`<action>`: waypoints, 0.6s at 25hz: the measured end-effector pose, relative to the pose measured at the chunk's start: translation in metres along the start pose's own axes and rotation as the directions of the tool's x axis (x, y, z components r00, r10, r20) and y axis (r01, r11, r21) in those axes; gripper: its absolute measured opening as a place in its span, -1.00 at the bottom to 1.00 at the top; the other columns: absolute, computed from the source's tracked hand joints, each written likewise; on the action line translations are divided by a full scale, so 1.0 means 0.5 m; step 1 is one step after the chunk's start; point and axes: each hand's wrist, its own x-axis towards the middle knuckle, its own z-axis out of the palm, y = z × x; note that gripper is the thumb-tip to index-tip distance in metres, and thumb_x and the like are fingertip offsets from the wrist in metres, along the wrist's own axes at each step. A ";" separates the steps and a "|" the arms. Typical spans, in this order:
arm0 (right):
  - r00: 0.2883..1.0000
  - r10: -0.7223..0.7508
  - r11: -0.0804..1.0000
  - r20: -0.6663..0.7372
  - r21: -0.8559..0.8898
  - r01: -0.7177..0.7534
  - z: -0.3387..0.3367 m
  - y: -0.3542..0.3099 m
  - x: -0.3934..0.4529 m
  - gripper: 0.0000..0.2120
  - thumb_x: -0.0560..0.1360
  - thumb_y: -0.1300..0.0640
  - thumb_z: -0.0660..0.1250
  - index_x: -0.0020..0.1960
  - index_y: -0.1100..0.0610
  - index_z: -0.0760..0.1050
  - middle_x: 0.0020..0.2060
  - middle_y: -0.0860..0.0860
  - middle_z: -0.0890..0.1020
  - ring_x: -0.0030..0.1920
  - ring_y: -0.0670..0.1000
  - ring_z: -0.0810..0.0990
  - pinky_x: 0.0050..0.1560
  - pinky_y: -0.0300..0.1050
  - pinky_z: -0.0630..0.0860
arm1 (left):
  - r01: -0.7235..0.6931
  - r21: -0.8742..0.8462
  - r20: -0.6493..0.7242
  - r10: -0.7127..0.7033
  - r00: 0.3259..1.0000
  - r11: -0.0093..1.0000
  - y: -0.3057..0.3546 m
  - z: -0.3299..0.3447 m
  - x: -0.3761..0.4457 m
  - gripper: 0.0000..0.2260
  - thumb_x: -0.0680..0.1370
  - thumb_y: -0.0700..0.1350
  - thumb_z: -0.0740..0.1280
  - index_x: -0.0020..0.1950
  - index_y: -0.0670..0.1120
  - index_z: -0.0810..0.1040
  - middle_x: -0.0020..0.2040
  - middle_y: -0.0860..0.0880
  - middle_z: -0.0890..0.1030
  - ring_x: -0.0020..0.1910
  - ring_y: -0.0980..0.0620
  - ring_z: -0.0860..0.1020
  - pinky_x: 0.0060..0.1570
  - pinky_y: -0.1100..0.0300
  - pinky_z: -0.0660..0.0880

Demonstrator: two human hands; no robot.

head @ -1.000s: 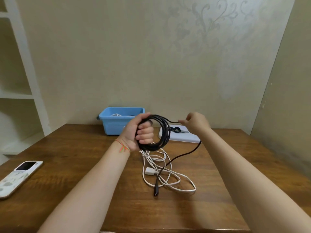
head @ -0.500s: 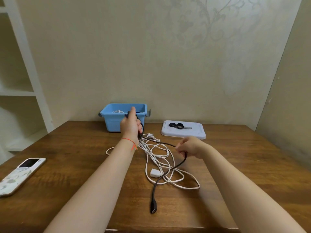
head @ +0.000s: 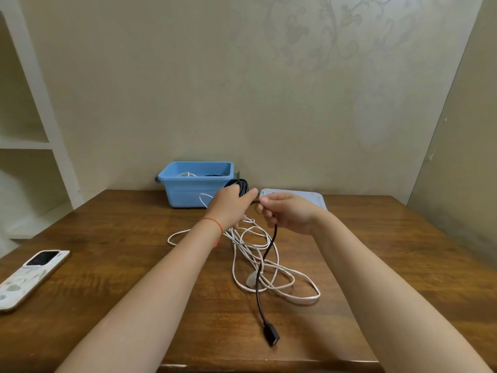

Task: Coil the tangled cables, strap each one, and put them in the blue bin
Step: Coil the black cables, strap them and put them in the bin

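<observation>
Wooden table (head: 107,265): before the blue bin (head: 188,195), the left hand (head: 231,208) grips the black cable (head: 262,265) coil; right hand (head: 290,211), risen since a moment ago, pinches its tail, feeding another loop.

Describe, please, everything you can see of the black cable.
The black cable is thin and round, rubbery-looking. Its coiled part is gripped in the left hand, near the blue bin. The right hand pinches the free run, which drops across the white cable to a blocky black connector lying on the wooden table.
</observation>
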 end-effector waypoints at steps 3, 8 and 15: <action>0.980 0.040 0.941 -0.196 0.336 0.029 0.001 0.010 0.000 -0.69 0.63 -0.02 0.25 -0.23 0.10 0.43 -0.52 -0.08 0.22 -0.52 -0.10 0.21 -0.46 -0.26 0.28 | -0.034 0.024 0.115 0.031 0.993 0.999 0.008 -0.003 0.003 -0.53 0.59 0.28 0.19 -0.25 -0.10 0.39 -0.40 -0.05 0.47 -0.38 -0.08 0.48 -0.22 0.04 0.50; 0.978 0.100 0.941 -0.181 0.337 -0.034 0.007 0.050 0.009 -0.76 0.57 0.08 0.36 -0.24 0.12 0.44 -0.44 -0.01 0.34 -0.40 -0.04 0.35 -0.25 -0.15 0.48 | 0.002 -0.128 0.173 0.020 0.985 0.992 0.013 0.002 -0.008 -0.78 0.49 -0.06 0.43 -0.28 -0.05 0.45 -0.45 0.01 0.42 -0.52 0.04 0.38 -0.41 0.19 0.39; 0.947 0.319 0.938 0.042 -0.156 -0.309 0.023 0.070 -0.004 -0.72 0.63 0.00 0.26 -0.10 0.17 0.60 -0.47 -0.04 0.39 -0.44 -0.09 0.31 -0.38 -0.25 0.26 | 0.375 -0.537 0.282 -0.258 0.924 0.756 -0.006 0.000 -0.002 -0.84 0.56 -0.16 0.35 -0.07 -0.12 0.37 -0.54 -0.01 0.24 -0.62 0.07 0.17 -0.38 0.16 0.44</action>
